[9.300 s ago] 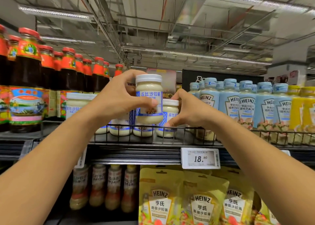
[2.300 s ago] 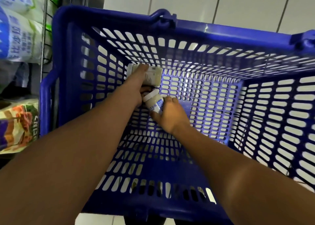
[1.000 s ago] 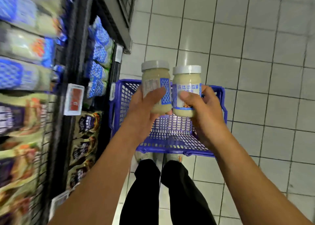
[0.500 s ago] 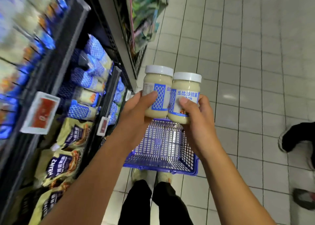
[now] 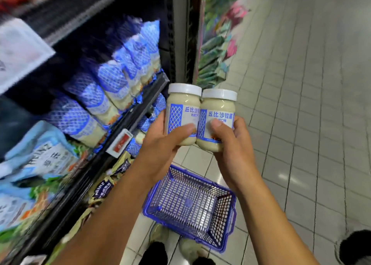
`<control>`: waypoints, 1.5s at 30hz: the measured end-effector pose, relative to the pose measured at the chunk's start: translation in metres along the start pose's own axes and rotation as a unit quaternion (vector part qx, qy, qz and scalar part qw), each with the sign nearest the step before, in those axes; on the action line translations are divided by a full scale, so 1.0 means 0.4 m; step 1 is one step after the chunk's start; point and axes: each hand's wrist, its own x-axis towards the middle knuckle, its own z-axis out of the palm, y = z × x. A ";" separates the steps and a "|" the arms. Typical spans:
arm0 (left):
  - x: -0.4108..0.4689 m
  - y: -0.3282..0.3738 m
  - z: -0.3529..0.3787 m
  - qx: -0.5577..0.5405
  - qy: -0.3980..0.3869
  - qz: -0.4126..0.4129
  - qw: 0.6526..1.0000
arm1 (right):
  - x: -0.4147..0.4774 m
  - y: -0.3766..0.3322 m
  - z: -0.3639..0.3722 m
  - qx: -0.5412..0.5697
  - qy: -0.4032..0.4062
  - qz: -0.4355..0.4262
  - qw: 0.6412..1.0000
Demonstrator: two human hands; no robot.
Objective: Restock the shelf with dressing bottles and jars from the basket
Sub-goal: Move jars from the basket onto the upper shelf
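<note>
Tiled floor (image 5: 301,108), basket (image 5: 223,221) below: L hand (image 5: 160,150) fingers (image 5: 184,129) curled round left jar (image 5: 181,108), R hand (image 5: 234,154) likewise round right jar (image 5: 218,108).

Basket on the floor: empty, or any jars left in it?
Empty, as far as shows: the basket has a bare mesh floor; only its left corner is hidden by the left forearm.

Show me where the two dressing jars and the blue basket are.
left jar (image 5: 181,113): head view, on its blue-and-white label.
right jar (image 5: 219,115): head view, on its label's printed text.
basket (image 5: 200,182): head view, on its far mesh wall.
</note>
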 end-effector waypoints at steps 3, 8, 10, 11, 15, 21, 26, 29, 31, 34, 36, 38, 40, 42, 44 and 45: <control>-0.055 0.052 0.005 0.006 0.061 0.048 0.997 | -0.018 -0.035 0.045 -0.012 -0.064 -0.007 0.998; -0.183 0.131 -0.008 0.021 0.143 0.147 0.979 | -0.069 -0.080 0.126 -0.027 -0.149 -0.035 0.988; -0.244 0.160 -0.011 0.035 0.177 0.166 0.970 | -0.095 -0.094 0.160 -0.024 -0.188 -0.041 0.981; -0.275 0.171 -0.015 0.040 0.189 0.172 0.966 | -0.110 -0.099 0.178 -0.025 -0.209 -0.046 0.977; -0.411 0.217 -0.035 0.036 0.249 0.201 0.947 | -0.183 -0.112 0.256 -0.036 -0.290 -0.057 0.955; -0.632 0.256 -0.051 0.057 0.340 0.269 0.899 | -0.340 -0.114 0.376 -0.024 -0.419 -0.055 0.906; -0.832 0.268 -0.060 0.058 0.412 0.320 0.851 | -0.513 -0.107 0.455 -0.006 -0.506 -0.057 0.861; -0.964 0.271 -0.058 0.067 0.444 0.341 0.826 | -0.626 -0.103 0.499 0.001 -0.549 -0.060 0.833; -1.052 0.277 -0.053 0.077 0.465 0.349 0.810 | -0.705 -0.100 0.523 0.008 -0.576 -0.055 0.815; -1.181 0.286 -0.049 0.082 0.495 0.367 0.783 | -0.824 -0.098 0.560 0.016 -0.614 -0.054 0.788; -1.262 0.289 -0.050 0.084 0.510 0.378 0.768 | -0.901 -0.098 0.584 0.021 -0.628 -0.058 0.776; -1.338 0.293 -0.053 0.084 0.524 0.390 0.753 | -0.977 -0.098 0.606 0.027 -0.638 -0.057 0.767; -1.410 0.299 -0.058 0.085 0.535 0.402 0.738 | -1.048 -0.100 0.627 0.032 -0.649 -0.055 0.758; -1.475 0.309 -0.060 0.093 0.539 0.414 0.728 | -1.113 -0.108 0.647 0.040 -0.659 -0.053 0.750; -1.533 0.325 -0.060 0.104 0.544 0.425 0.716 | -1.172 -0.119 0.668 0.049 -0.668 -0.053 0.741; -1.560 0.335 -0.061 0.107 0.546 0.431 0.710 | -1.198 -0.125 0.678 0.052 -0.673 -0.054 0.736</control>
